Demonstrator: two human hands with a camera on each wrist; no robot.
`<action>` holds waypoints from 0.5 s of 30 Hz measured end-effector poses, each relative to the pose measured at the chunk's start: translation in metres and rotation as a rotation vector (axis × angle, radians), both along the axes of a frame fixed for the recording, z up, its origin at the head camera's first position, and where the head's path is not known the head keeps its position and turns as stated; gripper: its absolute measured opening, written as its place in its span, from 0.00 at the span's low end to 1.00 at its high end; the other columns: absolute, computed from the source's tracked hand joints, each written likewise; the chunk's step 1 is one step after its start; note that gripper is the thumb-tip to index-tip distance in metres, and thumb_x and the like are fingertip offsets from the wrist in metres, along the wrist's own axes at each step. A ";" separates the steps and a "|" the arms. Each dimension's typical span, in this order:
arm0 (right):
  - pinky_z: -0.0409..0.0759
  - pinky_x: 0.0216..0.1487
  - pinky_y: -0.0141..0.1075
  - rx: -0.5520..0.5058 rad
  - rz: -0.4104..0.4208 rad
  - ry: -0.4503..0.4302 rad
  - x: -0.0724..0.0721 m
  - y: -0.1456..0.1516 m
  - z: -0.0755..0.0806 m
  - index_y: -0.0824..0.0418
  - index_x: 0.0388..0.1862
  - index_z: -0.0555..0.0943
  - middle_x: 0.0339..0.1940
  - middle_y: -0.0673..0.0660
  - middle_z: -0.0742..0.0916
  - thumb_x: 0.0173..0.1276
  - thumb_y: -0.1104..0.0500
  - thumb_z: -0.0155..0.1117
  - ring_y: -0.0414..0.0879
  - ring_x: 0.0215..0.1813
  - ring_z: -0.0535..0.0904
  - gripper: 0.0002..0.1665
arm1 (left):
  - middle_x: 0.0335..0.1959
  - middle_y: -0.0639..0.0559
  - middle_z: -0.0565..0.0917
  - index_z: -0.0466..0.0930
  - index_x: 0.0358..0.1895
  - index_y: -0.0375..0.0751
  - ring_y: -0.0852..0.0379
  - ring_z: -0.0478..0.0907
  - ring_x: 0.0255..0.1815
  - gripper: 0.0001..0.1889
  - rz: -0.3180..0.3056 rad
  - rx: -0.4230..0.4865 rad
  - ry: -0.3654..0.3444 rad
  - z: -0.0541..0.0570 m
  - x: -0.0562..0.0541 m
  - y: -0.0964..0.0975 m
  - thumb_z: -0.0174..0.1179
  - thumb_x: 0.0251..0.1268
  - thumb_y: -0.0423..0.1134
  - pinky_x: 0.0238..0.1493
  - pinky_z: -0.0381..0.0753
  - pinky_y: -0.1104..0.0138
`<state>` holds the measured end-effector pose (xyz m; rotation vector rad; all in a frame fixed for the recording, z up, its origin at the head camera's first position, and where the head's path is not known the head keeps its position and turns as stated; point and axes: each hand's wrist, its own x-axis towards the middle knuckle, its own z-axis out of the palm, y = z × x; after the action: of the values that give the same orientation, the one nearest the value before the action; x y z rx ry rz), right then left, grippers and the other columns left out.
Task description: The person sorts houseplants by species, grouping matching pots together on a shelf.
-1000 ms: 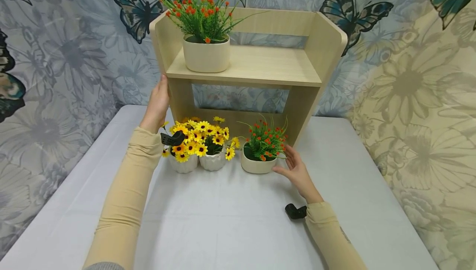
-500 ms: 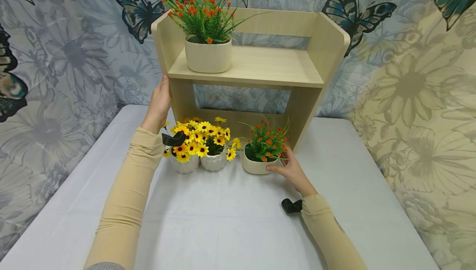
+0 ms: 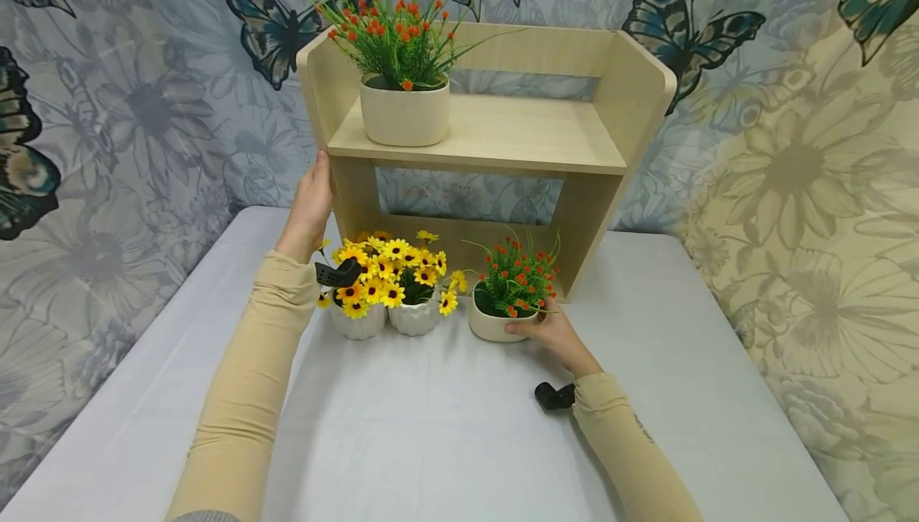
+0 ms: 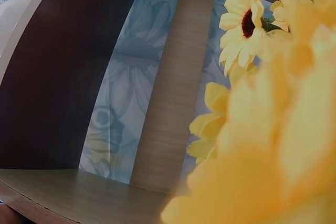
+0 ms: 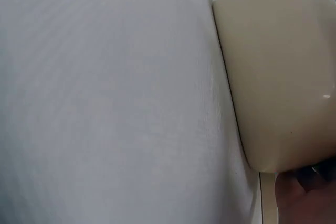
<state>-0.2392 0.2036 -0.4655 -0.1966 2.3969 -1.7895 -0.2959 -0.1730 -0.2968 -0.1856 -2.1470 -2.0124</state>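
Observation:
My left hand (image 3: 309, 207) lies along the outside of the left panel of a light wooden two-tier shelf (image 3: 531, 131), fingers pointing up. In the left wrist view the shelf's inside (image 4: 173, 77) shows past blurred yellow flowers (image 4: 294, 129). At the shelf's front right, my right hand (image 3: 556, 334) grips a cream pot of red-flowered grass (image 3: 513, 282), thumb on the pot's front, fingers mostly hidden behind it. The right wrist view shows that pot (image 5: 283, 72) standing on the cloth, with part of the hand (image 5: 310, 198) at its end.
A larger pot of red-flowered grass (image 3: 404, 115) stands on the upper tier's left. Two white pots (image 3: 414, 317) of yellow daisies stand before the lower tier, beside the left forearm. White cloth (image 3: 431, 442) covers the table. Butterfly-patterned wall covering (image 3: 790, 187) surrounds it.
My right hand has moved left and in against the small pot, its thumb coming onto the pot's front. The left hand stays at the shelf's side; the view tilts slightly.

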 end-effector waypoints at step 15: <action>0.52 0.67 0.45 -0.092 0.042 0.100 -0.003 -0.007 -0.010 0.58 0.67 0.59 0.63 0.58 0.72 0.46 0.63 0.78 0.50 0.64 0.63 0.52 | 0.74 0.50 0.42 0.39 0.74 0.42 0.57 0.37 0.72 0.35 0.020 -0.021 -0.015 -0.003 0.000 0.000 0.27 0.72 0.60 0.69 0.39 0.64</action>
<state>-0.2426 0.1965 -0.4756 -0.3518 2.3592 -1.9156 -0.2958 -0.1734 -0.2994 -0.1526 -2.1704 -1.9877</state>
